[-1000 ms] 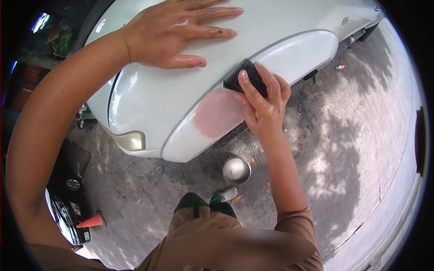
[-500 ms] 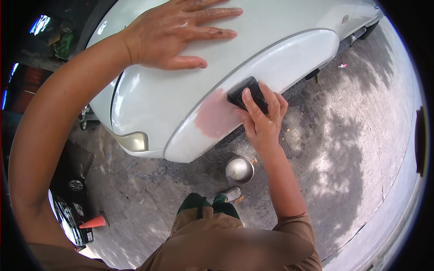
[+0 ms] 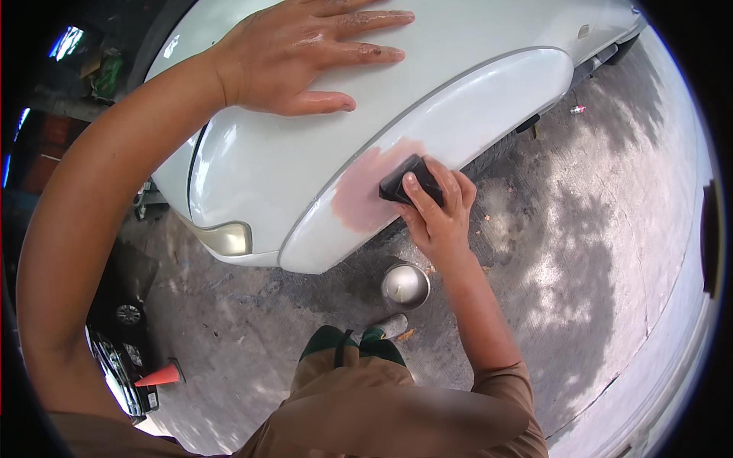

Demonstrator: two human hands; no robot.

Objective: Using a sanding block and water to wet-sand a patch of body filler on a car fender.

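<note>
My right hand grips a black sanding block and holds it against the flared wheel-arch panel of a white car. Under and beside the block lies a pinkish patch of filler, partly covered by it. My left hand rests flat on the car's white bodywork, above the arch, with its fingers spread. Wet marks and dark smudges show on its skin.
On the concrete ground below the panel stands a round metal bowl holding something pale, close to my shoe. An orange traffic cone and a dark car are at lower left. A small can lies at far right.
My right hand has slid the sanding block down toward the panel's lower edge, uncovering the upper part of the pink patch. The left hand stays almost in place.
</note>
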